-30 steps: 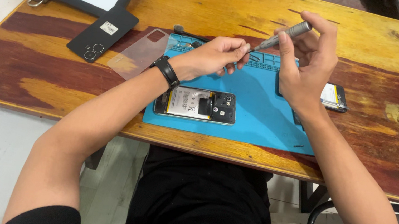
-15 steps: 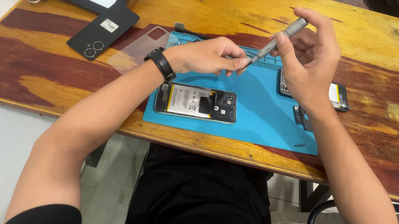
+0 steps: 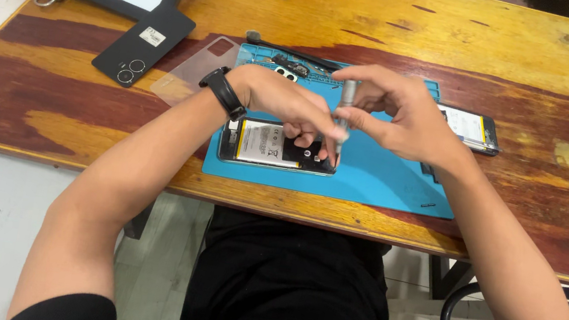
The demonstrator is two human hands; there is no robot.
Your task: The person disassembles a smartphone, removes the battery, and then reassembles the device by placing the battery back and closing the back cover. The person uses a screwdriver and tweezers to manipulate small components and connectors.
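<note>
I have my right hand (image 3: 401, 121) pinched around the slim grey screwdriver (image 3: 343, 112), held nearly upright so its tip comes straight down over the opened phone (image 3: 268, 144), while my left hand (image 3: 293, 108) curls closed at the tip to guide it. The phone lies flat on the blue repair mat (image 3: 380, 179), back off. The mat sits on a worn wooden table (image 3: 42, 106) over a pale tiled floor.

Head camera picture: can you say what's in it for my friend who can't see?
Two bare hands work over an opened phone on a blue mat: the right hand holds a grey screwdriver upright, and the left hand steadies its tip. The mat lies on a wooden table.
</note>
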